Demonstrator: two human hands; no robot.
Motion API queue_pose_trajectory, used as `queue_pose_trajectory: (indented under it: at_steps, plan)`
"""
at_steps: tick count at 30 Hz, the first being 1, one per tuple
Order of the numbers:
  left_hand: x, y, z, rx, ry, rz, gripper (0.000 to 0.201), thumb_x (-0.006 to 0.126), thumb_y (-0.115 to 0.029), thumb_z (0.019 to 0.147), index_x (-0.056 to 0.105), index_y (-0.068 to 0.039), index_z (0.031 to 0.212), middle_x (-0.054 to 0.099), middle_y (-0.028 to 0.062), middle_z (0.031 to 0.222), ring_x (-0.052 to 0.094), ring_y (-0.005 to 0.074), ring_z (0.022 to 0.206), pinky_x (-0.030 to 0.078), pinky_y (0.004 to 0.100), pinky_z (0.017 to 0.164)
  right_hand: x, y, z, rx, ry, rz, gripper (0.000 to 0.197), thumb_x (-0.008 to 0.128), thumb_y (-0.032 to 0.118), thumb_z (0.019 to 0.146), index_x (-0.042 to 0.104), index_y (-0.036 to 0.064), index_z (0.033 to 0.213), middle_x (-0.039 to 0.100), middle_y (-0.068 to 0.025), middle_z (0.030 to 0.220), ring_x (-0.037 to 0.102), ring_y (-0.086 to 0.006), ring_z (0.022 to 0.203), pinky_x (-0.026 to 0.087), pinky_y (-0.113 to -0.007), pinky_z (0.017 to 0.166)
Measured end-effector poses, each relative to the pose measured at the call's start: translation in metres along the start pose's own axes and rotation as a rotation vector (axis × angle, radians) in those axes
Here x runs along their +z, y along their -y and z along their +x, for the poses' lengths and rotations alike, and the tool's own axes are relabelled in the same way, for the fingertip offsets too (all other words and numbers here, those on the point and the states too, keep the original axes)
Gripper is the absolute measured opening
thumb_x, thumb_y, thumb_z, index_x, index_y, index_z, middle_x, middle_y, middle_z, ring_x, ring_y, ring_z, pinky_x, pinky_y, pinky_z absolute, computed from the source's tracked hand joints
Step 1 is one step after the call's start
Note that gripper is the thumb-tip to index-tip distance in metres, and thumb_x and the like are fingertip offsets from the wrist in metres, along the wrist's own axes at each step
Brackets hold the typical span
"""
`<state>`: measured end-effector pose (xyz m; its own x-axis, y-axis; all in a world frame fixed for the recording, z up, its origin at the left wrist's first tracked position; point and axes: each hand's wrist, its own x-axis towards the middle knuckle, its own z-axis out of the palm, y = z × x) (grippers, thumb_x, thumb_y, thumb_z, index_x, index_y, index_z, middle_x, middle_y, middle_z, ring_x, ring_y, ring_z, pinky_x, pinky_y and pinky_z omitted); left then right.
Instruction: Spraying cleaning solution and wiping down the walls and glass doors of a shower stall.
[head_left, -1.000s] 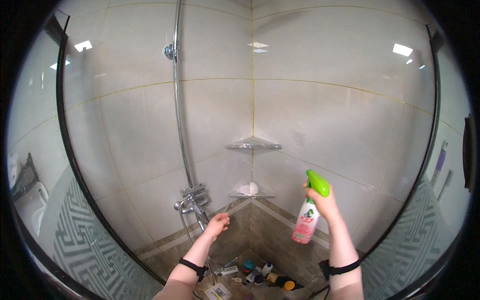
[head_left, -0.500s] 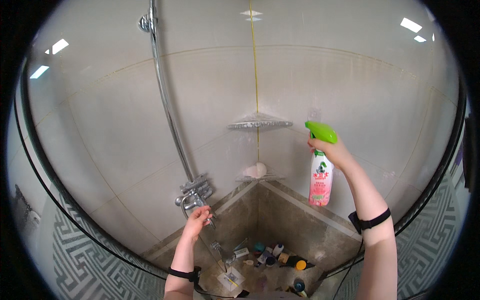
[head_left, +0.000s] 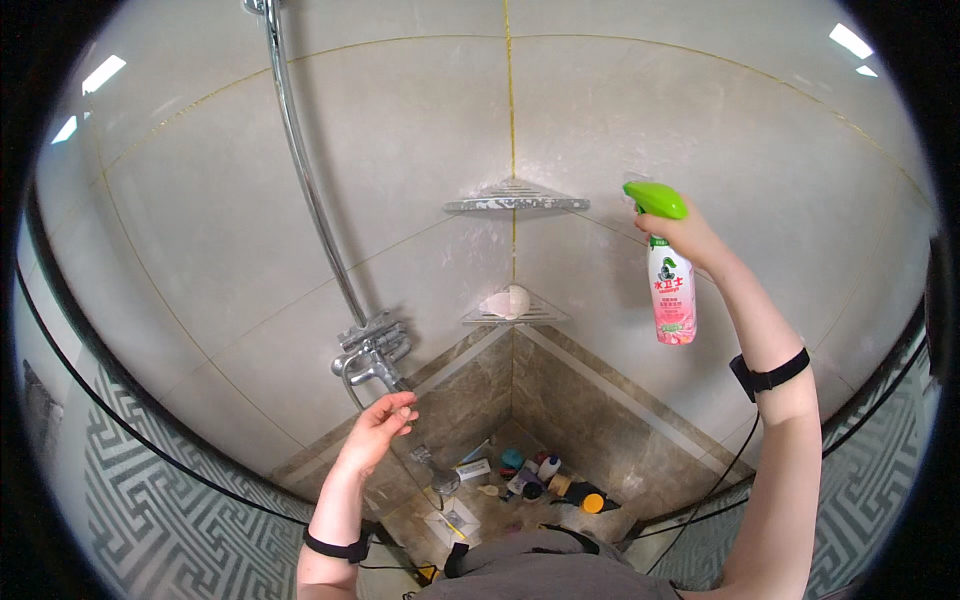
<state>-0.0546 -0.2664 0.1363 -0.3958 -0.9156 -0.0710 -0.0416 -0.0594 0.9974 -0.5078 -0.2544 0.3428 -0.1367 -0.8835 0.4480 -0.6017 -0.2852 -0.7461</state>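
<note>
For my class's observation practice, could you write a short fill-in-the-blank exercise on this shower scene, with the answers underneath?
1. The right grip holds a spray bottle whose trigger head is coloured ____.
2. The rounded white item lies on the ____ of the two corner shelves.
3. In the picture, the chrome shower pipe stands to the ____ of those shelves.

Missing words: green; lower; left.

Bathroom shower corner (head_left: 512,385), tiled walls (head_left: 400,120), chrome pipe (head_left: 300,160), mixer tap (head_left: 372,352), corner shelves (head_left: 515,204)
</note>
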Motion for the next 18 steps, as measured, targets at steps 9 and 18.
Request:
queue_pose_trajectory:
  at_steps: [9, 18]
  plan:
    - [0.033, -0.01, 0.025, -0.014, 0.038, 0.078, 0.034, 0.052, -0.023, 0.092, 0.05, -0.007, 0.122, 0.056, 0.002, 0.115, 0.054, 0.0144, 0.104, 0.044, 0.0281, 0.086, 0.015, -0.023, 0.061, 0.052, 0.083, 0.401, 0.02, 0.063, 0.009, 0.074, 0.059, 0.0041, 0.093, 0.06, -0.0033, 0.079, 0.056, -0.0112, 0.069, 0.045, -0.027, 0.061]
    - [0.046, -0.006, 0.04, -0.034, 0.014, 0.074, 0.035, 0.052, -0.023, 0.092, 0.049, -0.006, 0.122, 0.054, 0.0026, 0.119, 0.054, 0.0145, 0.103, 0.044, 0.0284, 0.087, 0.005, -0.059, 0.1, -0.003, -0.024, -0.145, 0.018, 0.06, 0.015, 0.07, 0.06, 0.0027, 0.082, 0.06, -0.0034, 0.072, 0.055, -0.0133, 0.064, 0.044, -0.03, 0.059]
